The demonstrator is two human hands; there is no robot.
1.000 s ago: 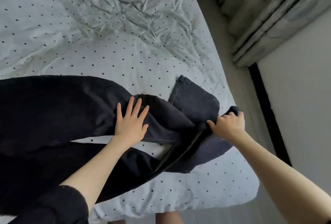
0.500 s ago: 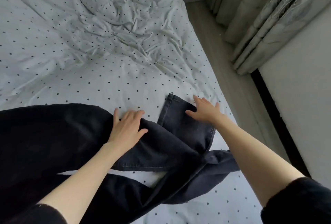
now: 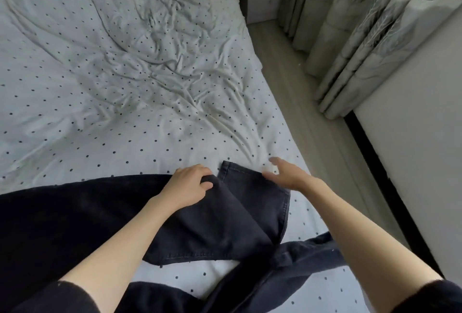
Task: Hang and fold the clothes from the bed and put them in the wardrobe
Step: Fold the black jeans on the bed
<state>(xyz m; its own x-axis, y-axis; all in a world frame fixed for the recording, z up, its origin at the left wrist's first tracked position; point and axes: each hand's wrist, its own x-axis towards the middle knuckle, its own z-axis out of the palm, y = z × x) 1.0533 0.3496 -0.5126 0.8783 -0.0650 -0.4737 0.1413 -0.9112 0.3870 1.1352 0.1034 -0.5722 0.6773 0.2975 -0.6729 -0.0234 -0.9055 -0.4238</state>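
While jeans at lower centre are gripped by the left hand, the right hand is spread wide; folding is underway, smoothing is needed next.

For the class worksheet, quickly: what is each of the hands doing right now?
Left hand: fingers curled, gripping a fold of the dark jeans.
Right hand: open, fingers extended at the jeans' edge, holding nothing.

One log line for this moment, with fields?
stage: folding | item: dark jeans on bed | left hand: grips jeans fold | right hand: open, at leg hem
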